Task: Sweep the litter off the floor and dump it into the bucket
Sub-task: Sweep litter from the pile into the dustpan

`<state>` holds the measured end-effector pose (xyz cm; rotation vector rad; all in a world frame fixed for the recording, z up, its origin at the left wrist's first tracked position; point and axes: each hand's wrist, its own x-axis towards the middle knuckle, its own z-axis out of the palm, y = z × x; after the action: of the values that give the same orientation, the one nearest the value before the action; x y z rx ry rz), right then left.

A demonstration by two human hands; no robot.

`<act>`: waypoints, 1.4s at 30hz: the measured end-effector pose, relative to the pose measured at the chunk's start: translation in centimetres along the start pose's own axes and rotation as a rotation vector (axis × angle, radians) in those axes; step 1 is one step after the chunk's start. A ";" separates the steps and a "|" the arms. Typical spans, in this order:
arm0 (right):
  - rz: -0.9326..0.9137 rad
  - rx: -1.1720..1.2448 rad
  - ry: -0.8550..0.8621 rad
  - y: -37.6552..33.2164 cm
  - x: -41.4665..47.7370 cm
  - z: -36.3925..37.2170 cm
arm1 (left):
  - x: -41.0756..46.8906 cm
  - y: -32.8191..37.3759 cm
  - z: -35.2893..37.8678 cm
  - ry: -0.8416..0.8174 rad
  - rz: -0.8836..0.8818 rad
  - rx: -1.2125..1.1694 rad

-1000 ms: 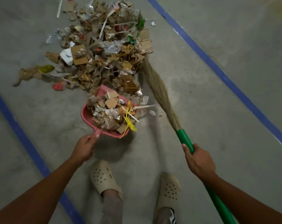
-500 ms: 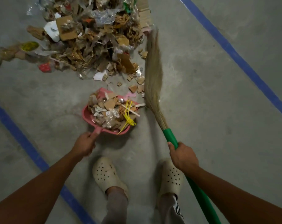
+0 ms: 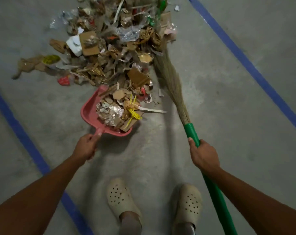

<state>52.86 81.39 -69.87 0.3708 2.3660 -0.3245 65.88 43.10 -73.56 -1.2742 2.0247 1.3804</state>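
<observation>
Head view has your left hand (image 3: 86, 147) gripping the short handle of the pink dustpan (image 3: 88, 111) and your right hand (image 3: 203, 155) wrapped round the green broom handle (image 3: 193, 131), the two hands well apart, with the bristles (image 3: 171, 78) lying along the right edge of the litter pile (image 3: 113, 53) on the floor (image 3: 211, 116). The pan is already heaped. A white strip (image 3: 152, 110) and a yellow tie (image 3: 133, 112) hang over its right side, so another stroke of the broom would likely push scraps over the wall rather than in. Any tilt as you lift could shed the loose card and foil on top. The long strips in the pile may also snag and drag neighbours along. You cannot see the bucket at all, so how far you must carry that load is unknown. The pan's front lip is buried under litter, and you cannot tell whether it sits flat on the floor. The far end of the pile is cut off at the top edge, the broom's tail at the bottom, and dim light blurs the smaller scraps
</observation>
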 end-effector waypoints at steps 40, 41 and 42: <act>-0.297 -0.279 -0.129 -9.5 -16.1 -19.0 | -16.5 18.9 -6.1 -0.043 0.104 0.115; -0.299 -0.282 -0.125 -9.2 -17.9 -20.3 | -18.8 19.6 -6.8 -0.048 0.098 0.111; -0.296 -0.286 -0.119 -9.0 -19.8 -21.8 | -21.1 20.5 -7.7 -0.049 0.093 0.106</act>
<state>50.37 76.84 -39.54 -0.1308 2.3058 -0.1349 61.02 48.41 -44.03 -1.1037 2.1175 1.3124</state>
